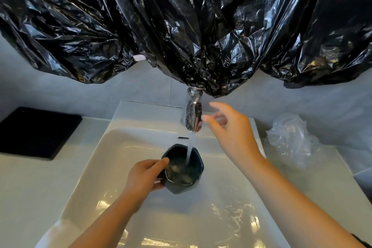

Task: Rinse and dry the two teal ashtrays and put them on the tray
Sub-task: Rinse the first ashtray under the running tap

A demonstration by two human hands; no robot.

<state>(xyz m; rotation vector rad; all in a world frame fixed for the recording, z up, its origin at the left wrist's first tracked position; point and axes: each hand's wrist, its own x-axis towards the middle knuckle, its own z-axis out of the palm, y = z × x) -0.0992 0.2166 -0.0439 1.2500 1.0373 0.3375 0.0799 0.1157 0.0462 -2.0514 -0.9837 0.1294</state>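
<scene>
Head view: fingers of my left hand [144, 175] grip the dark teal faceted ashtray [181, 171] under the chrome tap [193, 116] stream for rinsing; right hand [231, 133] fingers spread, empty

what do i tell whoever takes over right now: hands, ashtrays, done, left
Left hand grips a teal ashtray under the faucet's running stream, over the sink.
Right hand open, beside the faucet, holding nothing.
Black tray on the counter at left; no ashtray on it.
Second ashtray not in view.
Done: rinsing of one under way. Left: finish the rinse, dry it, do the other, put both on the tray.
</scene>
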